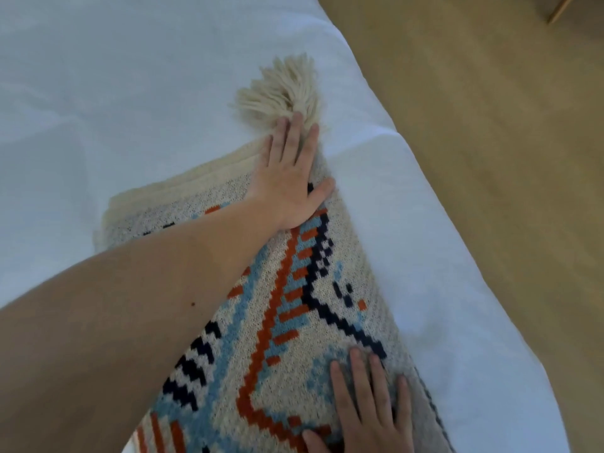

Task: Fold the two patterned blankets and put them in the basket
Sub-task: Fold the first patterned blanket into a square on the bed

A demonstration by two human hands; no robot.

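— So, where is the blanket [294, 322] right now?

— Folded into a thick stack on the white bed [130, 93], close to the bed's right edge, with the floor [490, 158] just beyond. My left hand [291, 178] lies flat on the far end, fingers spread, fingertips touching the cream tassel [281, 89]. My right hand [369, 410] is flat on the near end, fingers apart too. Neither is gripping anything; both are only pressing down.

— What worries you?

— The layers, mostly. On the left side I can see several cream edges stepped out, not flush. If I lift from the top with open palms, I'd guess the lower layers will slide and the fold will open up.

— And the tassel?

— It's loose yarn sticking out past the corner. It could drag or snag on the way to the basket, I think, and pull that corner out.

— The edge of the bed?

— The right side of the stack runs near it. A push that way might tip part of it over onto the floor.

— Where's the basket?

— Not in view, nor the second blanket. So I'd be carrying this without knowing how far, which makes a firm hold under the stack matter more.
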